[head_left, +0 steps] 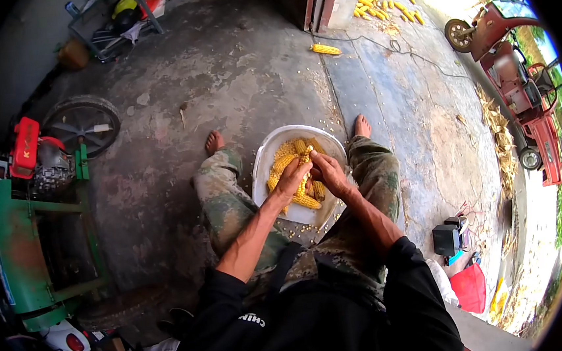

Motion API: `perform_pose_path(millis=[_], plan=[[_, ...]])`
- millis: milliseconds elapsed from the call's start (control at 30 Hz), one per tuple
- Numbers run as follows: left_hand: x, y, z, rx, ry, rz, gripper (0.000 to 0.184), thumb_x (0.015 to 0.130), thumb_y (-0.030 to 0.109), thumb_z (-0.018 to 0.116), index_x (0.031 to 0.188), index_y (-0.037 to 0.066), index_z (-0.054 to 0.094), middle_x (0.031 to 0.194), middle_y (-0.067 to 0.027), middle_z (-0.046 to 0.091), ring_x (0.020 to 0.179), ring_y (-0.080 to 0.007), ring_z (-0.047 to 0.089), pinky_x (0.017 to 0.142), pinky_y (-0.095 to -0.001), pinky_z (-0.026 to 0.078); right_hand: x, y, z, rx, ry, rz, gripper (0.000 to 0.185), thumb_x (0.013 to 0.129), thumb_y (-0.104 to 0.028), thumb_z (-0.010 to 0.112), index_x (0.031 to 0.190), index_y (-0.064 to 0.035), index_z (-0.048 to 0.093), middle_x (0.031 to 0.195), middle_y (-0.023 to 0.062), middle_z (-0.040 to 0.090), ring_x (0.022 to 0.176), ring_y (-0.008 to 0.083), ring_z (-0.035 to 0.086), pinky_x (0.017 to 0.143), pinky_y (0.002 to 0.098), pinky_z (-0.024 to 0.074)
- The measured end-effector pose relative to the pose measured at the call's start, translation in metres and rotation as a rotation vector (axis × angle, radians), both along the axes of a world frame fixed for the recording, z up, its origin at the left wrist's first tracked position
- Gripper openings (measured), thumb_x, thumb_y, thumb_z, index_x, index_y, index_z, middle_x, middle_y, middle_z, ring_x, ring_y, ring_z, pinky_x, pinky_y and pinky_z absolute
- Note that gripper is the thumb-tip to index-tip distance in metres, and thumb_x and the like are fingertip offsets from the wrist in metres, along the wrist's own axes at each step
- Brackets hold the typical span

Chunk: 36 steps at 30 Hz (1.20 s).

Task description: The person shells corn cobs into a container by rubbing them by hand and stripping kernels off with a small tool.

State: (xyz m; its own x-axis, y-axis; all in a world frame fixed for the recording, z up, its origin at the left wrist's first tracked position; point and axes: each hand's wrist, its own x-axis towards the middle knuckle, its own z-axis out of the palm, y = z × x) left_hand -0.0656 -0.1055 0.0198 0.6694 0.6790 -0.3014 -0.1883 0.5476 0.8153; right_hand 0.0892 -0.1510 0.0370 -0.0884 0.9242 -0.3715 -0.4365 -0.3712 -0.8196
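Observation:
Between my legs stands a white basin point(261, 166) with several yellow corn cobs point(306, 201) and loose kernels in it. Over the basin, my left hand point(292, 178) has its fingers closed around a corn cob point(306, 155). My right hand point(331, 173) grips the same cob from the other side, thumb and fingers pressed against it. The cob's upper end shows between the two hands; its lower part is partly hidden by my fingers. Scattered kernels point(306, 229) lie on the floor by the basin's near rim.
A green machine with a red engine point(25, 148) and a wheel stands at left. One corn cob point(325, 49) lies on the floor ahead; a cable point(395, 46) runs nearby. More cobs point(379, 3) lie beyond the doorway. At right are a red three-wheeler point(511, 78) and a black box point(446, 239).

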Motion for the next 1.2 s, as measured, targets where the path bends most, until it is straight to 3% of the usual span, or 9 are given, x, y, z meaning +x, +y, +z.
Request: perform_pose_path(millis=[100,400,567,700,800,900,967,1067,1200], plan=[[0.0,0.003,-0.004,0.109,0.127,-0.011,0.029,0.1,0.036,0.056,0.105,0.007,0.055,0.079,0.0002,0.056,0.058,-0.006,0.051,0.047,-0.021,0.041,-0.002,0.001,-0.005,0.064,0.015,-0.002,0.042,0.104,-0.039,0.047,0.103,0.0012,0.059,0.088,0.0092,0.063,0.07,0.0175,0.064,0.067,0.0331,0.0553],[0.016,0.002,-0.024,0.121,0.204,0.058,0.03,0.097,0.037,0.062,0.103,0.007,0.056,0.071,0.0009,0.052,0.049,-0.0052,0.047,0.041,-0.0217,0.039,0.01,0.0,-0.054,0.139,-0.28,-0.085,0.038,0.106,-0.033,0.04,0.103,-0.0009,0.06,0.088,0.0048,0.063,0.078,0.013,0.06,0.07,0.028,0.0496],[0.024,0.006,-0.031,0.157,0.21,0.114,0.028,0.095,0.034,0.066,0.1,0.008,0.058,0.066,0.0033,0.05,0.047,-0.0052,0.046,0.041,-0.0219,0.038,0.009,-0.004,-0.043,0.132,-0.18,-0.137,0.037,0.105,-0.032,0.039,0.108,-0.0012,0.06,0.094,0.0068,0.063,0.084,0.0147,0.062,0.076,0.0299,0.053],[0.026,0.011,-0.02,0.2,0.239,0.11,0.024,0.092,0.025,0.068,0.099,0.004,0.06,0.071,0.0006,0.056,0.053,-0.0072,0.051,0.043,-0.0236,0.04,0.004,0.006,-0.029,-0.01,0.047,-0.313,0.038,0.104,-0.034,0.044,0.109,-0.0003,0.06,0.094,0.0072,0.063,0.083,0.0157,0.063,0.071,0.0297,0.0544],[0.028,0.012,-0.019,0.239,0.283,0.104,0.02,0.088,0.016,0.065,0.101,0.002,0.059,0.073,-0.0008,0.058,0.055,-0.0079,0.052,0.045,-0.0244,0.04,0.007,0.009,-0.026,0.022,-0.1,-0.183,0.038,0.104,-0.034,0.048,0.11,0.001,0.06,0.089,0.0086,0.062,0.075,0.0172,0.064,0.063,0.0292,0.0547],[0.027,0.01,-0.022,0.236,0.273,0.091,0.021,0.088,0.02,0.062,0.1,0.003,0.059,0.073,-0.0015,0.057,0.055,-0.0092,0.054,0.045,-0.0251,0.043,0.009,0.008,-0.029,0.059,-0.114,-0.151,0.037,0.103,-0.034,0.051,0.106,0.0022,0.059,0.081,0.0098,0.061,0.063,0.0185,0.063,0.056,0.0294,0.0541],[0.025,0.014,-0.031,0.026,0.134,0.026,0.023,0.093,0.027,0.058,0.098,0.005,0.057,0.073,-0.0017,0.055,0.055,-0.0105,0.055,0.046,-0.0255,0.045,0.008,0.007,-0.031,0.112,-0.021,-0.163,0.037,0.104,-0.033,0.048,0.103,0.0031,0.058,0.073,0.0098,0.058,0.057,0.0197,0.061,0.053,0.0315,0.0537],[0.024,0.012,-0.013,-0.128,0.094,0.036,0.027,0.096,0.033,0.055,0.097,0.006,0.056,0.072,-0.0019,0.054,0.055,-0.0116,0.056,0.045,-0.0256,0.045,0.01,0.007,-0.028,0.076,-0.01,-0.175,0.036,0.103,-0.035,0.051,0.102,0.001,0.058,0.073,0.0076,0.058,0.057,0.0181,0.06,0.052,0.0318,0.0531],[0.028,0.011,-0.022,-0.13,0.11,0.044,0.029,0.098,0.035,0.054,0.098,0.006,0.056,0.074,-0.0021,0.055,0.055,-0.0109,0.055,0.044,-0.0253,0.044,0.013,0.009,-0.019,-0.06,0.098,-0.182,0.041,0.104,-0.037,0.048,0.095,0.0015,0.057,0.069,0.0083,0.054,0.054,0.0199,0.059,0.051,0.0332,0.0535]])
